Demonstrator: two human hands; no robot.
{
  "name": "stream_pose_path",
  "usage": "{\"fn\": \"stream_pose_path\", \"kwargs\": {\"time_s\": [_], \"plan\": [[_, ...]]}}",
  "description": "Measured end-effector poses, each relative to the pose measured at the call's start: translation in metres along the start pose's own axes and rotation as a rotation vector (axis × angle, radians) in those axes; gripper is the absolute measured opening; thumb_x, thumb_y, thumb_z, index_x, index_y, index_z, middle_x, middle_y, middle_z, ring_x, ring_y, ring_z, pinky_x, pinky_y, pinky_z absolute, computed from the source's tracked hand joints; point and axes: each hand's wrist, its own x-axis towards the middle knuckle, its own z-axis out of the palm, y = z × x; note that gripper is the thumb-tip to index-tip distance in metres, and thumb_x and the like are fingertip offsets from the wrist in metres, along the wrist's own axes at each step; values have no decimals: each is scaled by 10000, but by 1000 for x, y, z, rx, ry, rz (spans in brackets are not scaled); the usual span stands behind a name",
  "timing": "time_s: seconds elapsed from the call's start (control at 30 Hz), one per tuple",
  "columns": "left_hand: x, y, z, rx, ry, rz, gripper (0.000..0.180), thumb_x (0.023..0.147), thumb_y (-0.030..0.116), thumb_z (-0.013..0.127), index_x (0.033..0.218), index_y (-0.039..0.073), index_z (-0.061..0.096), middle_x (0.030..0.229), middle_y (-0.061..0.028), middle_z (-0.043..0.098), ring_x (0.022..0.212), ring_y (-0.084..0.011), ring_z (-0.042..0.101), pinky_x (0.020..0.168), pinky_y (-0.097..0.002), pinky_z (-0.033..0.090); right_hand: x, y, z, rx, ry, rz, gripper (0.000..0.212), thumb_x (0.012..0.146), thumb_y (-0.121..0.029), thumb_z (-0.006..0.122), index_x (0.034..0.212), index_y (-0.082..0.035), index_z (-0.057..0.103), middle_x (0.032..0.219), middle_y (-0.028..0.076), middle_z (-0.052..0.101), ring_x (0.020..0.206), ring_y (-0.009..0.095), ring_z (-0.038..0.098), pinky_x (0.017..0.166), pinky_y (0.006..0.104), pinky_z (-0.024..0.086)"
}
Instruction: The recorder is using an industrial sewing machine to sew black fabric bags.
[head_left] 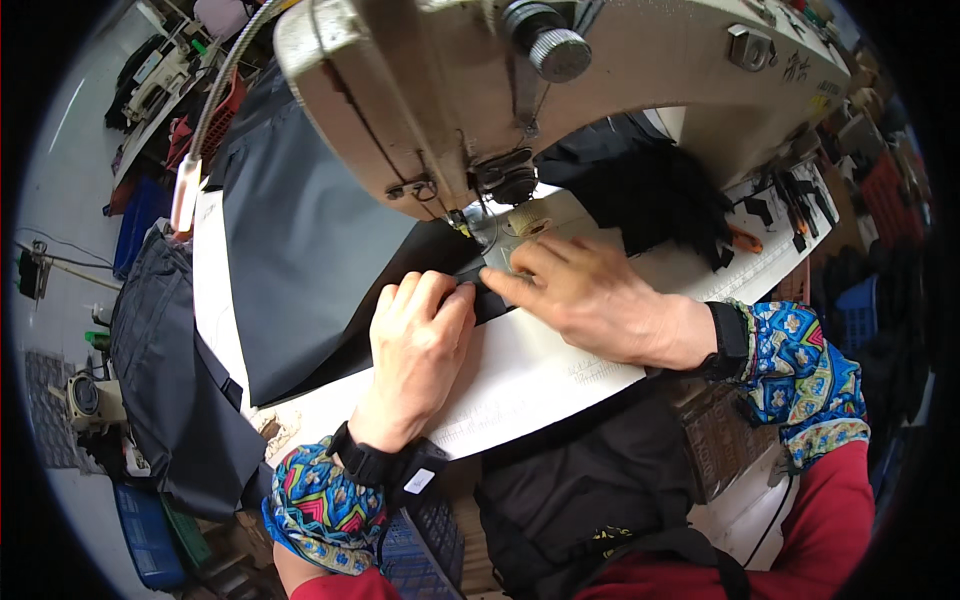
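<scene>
A cream industrial sewing machine (600, 70) fills the top of the view, its needle and presser foot (468, 222) over a large sheet of black fabric (300, 250) on the white table (540, 370). My left hand (415, 345) lies curled on the fabric's folded edge, pinching a narrow black strip (488, 298) just in front of the foot. My right hand (590, 295) presses flat on the same strip from the right, fingers pointing at the needle. Both forearms wear patterned sleeve covers.
A heap of black fabric (650, 190) lies behind the needle on the right, with small black cut pieces (790, 205) and an orange-handled tool (745, 238) beyond. A dark bag (175, 380) hangs off the table's left. Blue crates (145, 530) stand on the floor.
</scene>
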Motion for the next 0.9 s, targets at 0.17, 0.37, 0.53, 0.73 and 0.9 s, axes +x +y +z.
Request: {"fn": "stream_pose_path", "kwargs": {"time_s": [0.17, 0.37, 0.53, 0.73, 0.9], "plan": [[3, 13, -13, 85, 21, -109, 361, 703, 66, 801, 1048, 66, 696, 1041, -72, 602, 978, -263, 563, 849, -383, 419, -6, 1, 4, -174, -64, -70, 208, 836, -183, 619, 1008, -81, 675, 972, 27, 583, 985, 177, 580, 745, 301, 487], [-6, 0, -16, -79, -13, -118, 284, 811, -21, 727, 1092, 12, 712, 1200, -138, 692, 1197, -336, 616, 1069, -482, 436, -5, 5, 9, -162, -12, -52, 193, 840, -188, 612, 987, -82, 678, 993, 25, 587, 1017, 184, 575, 750, 327, 494], [-6, 6, -9, -134, -108, -21, 262, 793, -61, 698, 1047, -10, 737, 1139, -152, 725, 1153, -323, 673, 1048, -459, 514, -3, 6, 5, -120, -97, -31, 229, 843, -189, 603, 1034, -86, 675, 1026, 34, 597, 1052, 198, 576, 800, 343, 500], [1, -6, -5, -73, -106, 65, 264, 768, -42, 718, 1032, -30, 734, 1148, -151, 727, 1149, -308, 678, 1020, -430, 542, -29, 15, -26, -30, -52, 47, 462, 762, -54, 635, 1223, -79, 656, 1139, 64, 624, 1025, 237, 599, 840, 387, 502], [-2, -22, -7, -38, -119, 61, 254, 794, -22, 712, 1048, -27, 730, 1181, -147, 722, 1176, -292, 671, 994, -384, 557, -79, 63, -66, -289, 421, 377, 365, 695, 129, 591, 1002, -2, 740, 1099, 116, 679, 1029, 300, 640, 909, 384, 512]]}}
